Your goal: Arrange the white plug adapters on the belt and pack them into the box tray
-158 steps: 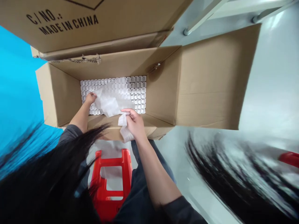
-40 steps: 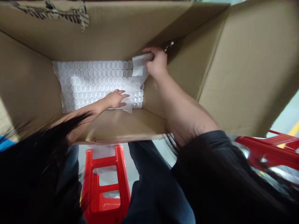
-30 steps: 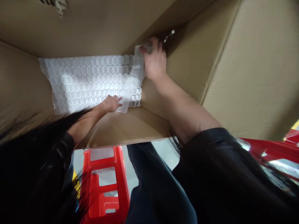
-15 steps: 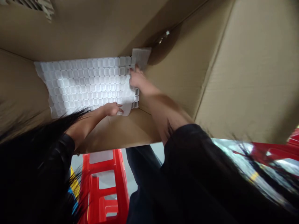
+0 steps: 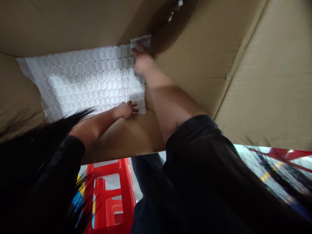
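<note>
Both my arms reach deep into a large cardboard box [image 5: 214,58]. Its bottom is covered by a layer of small white square cells [image 5: 80,78]. A thin white plastic strip [image 5: 138,87] lies along the layer's right edge. My left hand [image 5: 125,110] rests flat with fingers stretched on the strip's near corner. My right hand [image 5: 141,61] presses the strip's far end [image 5: 143,41] down where it curls up against the far right corner; its fingers are partly hidden and blurred.
The box's brown walls rise on all sides and its near wall [image 5: 126,136] stands between me and the cells. A red plastic stool [image 5: 109,198] is below at my legs. My dark hair [image 5: 36,152] hangs over the lower left.
My right hand carried the strip from the near side to the far right corner and went down into the box with it. My left hand slid right onto the strip's near corner. The view moved closer.
</note>
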Available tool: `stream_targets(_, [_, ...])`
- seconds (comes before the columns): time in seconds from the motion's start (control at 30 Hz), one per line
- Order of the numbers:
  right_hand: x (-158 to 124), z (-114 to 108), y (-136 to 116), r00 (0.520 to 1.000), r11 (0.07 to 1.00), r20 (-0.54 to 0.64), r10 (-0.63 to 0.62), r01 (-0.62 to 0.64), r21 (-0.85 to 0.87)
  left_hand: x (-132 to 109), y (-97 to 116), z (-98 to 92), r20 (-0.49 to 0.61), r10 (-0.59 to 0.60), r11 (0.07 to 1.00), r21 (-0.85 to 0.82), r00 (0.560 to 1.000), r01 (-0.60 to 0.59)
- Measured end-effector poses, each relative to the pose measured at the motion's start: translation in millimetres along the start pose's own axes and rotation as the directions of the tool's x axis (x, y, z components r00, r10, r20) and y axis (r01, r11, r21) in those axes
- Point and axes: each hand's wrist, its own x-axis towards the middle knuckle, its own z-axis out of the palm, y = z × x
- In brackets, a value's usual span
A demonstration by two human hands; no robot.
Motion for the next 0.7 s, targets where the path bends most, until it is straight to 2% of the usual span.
stream_targets(0.23, [13.4, 4.5, 3.5, 0.995, 0.999, 0.093, -0.025, 0.027, -0.02, 19.4, 1.4, -0.4, 0.083, -0.001, 0.997, 0.079, 0.997, -0.006])
stream_targets(0.47, [20.3, 4.9, 7.1, 0.993, 0.998, 0.116, -0.034, 0.041, -0.057, 39.6, -6.1, 5.1, 0.056, 0.031, 0.994, 0.107, 0.998, -0.037])
stream_targets(0.6, [21.0, 2.6, 2.9, 0.993, 0.997, 0.117, -0.024, 0.032, -0.068, 34.2, -6.7, 5.1, 0.021, 0.074, 0.991, 0.111, 0.997, -0.076])
stream_targets(0.7, [10.5, -2.2, -2.4, 0.996, 0.997, 0.08, -0.025, 0.03, -0.07, 23.1, -0.3, 0.4, 0.002, 0.093, 0.992, 0.088, 0.996, -0.093])
